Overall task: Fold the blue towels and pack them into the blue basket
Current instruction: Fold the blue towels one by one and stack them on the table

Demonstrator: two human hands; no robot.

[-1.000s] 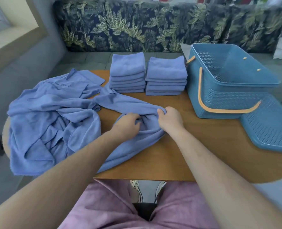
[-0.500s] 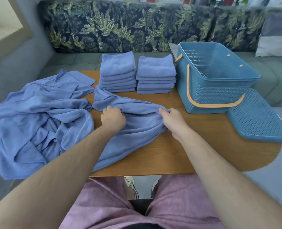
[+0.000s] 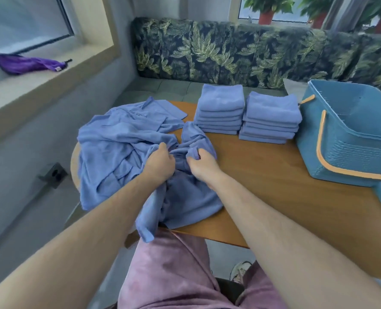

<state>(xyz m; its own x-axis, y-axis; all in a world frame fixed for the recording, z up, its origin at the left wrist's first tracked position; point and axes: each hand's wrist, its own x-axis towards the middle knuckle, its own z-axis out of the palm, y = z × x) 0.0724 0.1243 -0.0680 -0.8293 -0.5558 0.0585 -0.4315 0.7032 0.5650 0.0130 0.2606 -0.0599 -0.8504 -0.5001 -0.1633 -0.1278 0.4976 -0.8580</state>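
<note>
The towel [image 3: 191, 197] droops over the near edge of the tabletop [image 3: 274, 186] and could slip to the lap [image 3: 174, 275]. Left hand [image 3: 160, 163] and right hand [image 3: 201, 167] each pinch its bunched middle; tugging may drag the pile [image 3: 118, 148] beside it. Stacks [image 3: 272, 117] sit near the basket [image 3: 352, 141].

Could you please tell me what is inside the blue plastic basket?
The blue plastic basket shows only bare inner walls and nothing lying inside; its near wall hides part of the floor.
</note>
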